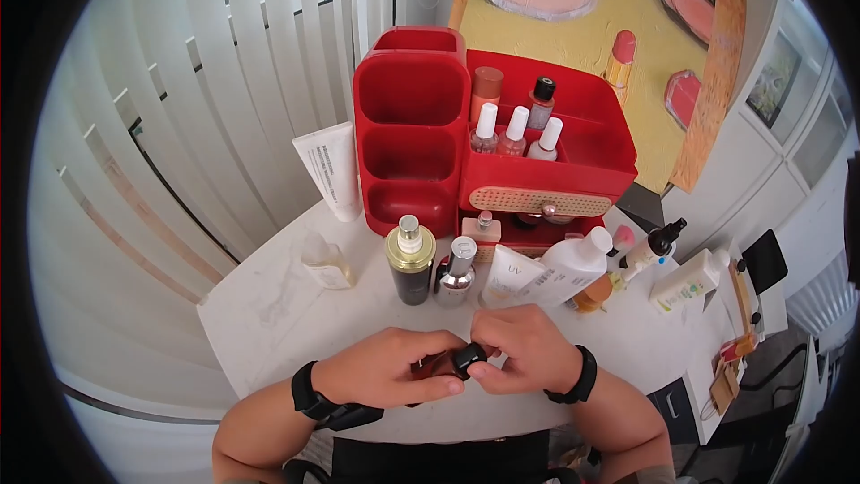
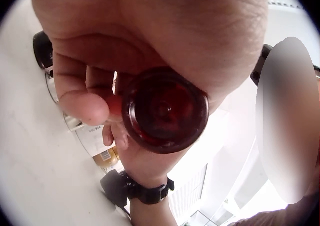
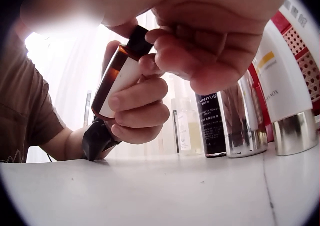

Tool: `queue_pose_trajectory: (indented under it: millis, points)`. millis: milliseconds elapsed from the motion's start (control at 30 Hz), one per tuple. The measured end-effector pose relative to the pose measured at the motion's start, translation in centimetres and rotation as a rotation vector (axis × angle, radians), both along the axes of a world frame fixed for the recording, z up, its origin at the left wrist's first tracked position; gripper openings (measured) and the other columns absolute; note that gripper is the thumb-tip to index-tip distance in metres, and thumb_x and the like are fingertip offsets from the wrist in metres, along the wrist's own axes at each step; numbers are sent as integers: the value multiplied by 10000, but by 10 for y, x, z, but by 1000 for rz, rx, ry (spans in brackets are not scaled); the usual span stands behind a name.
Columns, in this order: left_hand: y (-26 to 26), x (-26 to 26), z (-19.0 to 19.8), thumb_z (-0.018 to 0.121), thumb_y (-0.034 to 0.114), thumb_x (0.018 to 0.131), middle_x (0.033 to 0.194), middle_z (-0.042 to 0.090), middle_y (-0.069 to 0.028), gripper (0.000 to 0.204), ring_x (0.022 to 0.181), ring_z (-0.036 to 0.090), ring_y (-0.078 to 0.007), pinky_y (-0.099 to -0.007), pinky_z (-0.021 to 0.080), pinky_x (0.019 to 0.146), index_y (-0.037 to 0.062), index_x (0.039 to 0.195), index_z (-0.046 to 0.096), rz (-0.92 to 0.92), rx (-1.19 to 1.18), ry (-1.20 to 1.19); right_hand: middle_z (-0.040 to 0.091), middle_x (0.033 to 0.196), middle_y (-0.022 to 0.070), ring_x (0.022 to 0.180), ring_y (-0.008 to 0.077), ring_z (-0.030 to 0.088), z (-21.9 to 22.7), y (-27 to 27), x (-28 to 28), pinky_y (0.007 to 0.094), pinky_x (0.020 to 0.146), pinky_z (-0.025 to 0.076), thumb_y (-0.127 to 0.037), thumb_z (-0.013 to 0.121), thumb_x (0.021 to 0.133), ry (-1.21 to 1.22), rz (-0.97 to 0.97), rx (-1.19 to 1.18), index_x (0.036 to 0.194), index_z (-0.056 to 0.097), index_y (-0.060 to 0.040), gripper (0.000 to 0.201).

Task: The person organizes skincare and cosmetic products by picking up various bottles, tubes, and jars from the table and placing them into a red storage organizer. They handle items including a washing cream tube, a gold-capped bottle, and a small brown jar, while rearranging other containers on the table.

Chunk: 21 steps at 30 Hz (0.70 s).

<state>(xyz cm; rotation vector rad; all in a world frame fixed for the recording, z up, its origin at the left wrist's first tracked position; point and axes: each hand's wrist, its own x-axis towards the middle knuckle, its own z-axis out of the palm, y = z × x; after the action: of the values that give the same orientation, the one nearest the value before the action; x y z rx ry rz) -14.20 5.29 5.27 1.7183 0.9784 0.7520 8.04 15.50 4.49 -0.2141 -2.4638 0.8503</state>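
Between both hands, low over the front of the table, is a small amber bottle with a white label and a black cap. My left hand grips the bottle around its body, fingers curled over the label. The bottle leans, cap end toward the right hand. In the left wrist view its round dark red base faces the camera. With thumb and fingers my right hand pinches the cap, which still sits at the bottle's neck.
Beyond the hands stand a gold-collared dark bottle, a silver-capped bottle, white tubes and a white bottle. Behind them rises a red organizer holding several nail polish bottles. A clear bottle stands left on the marbled table.
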Motion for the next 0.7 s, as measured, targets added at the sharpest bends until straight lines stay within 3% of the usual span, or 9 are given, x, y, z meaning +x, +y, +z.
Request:
queue_pose_trajectory:
  millis: [367,433,700]
  points:
    - [-2,0,-2,647,307,1004,724,625,-64,284,623,632,-210,-335,477,600,91,1172,568,-56,-121,5,508,713,98,620,326,556,1,0,0,412,528,430,-283,695,862,-11,8,31,834,493,-56,305]
    - [0,1,-3,643,212,1006,793,676,-40,337,647,647,-136,-287,509,614,32,1269,531,-112,-52,107,513,728,106,628,334,557,0,1,2,423,536,430,-282,679,871,-14,73,11,825,482,-56,303]
    - [-2,3,1,611,224,1026,803,678,-42,282,645,659,-168,-304,515,621,36,1219,527,-123,-141,82,508,731,115,634,344,558,-2,1,2,439,543,427,-291,627,909,-20,70,71,832,479,-56,288]
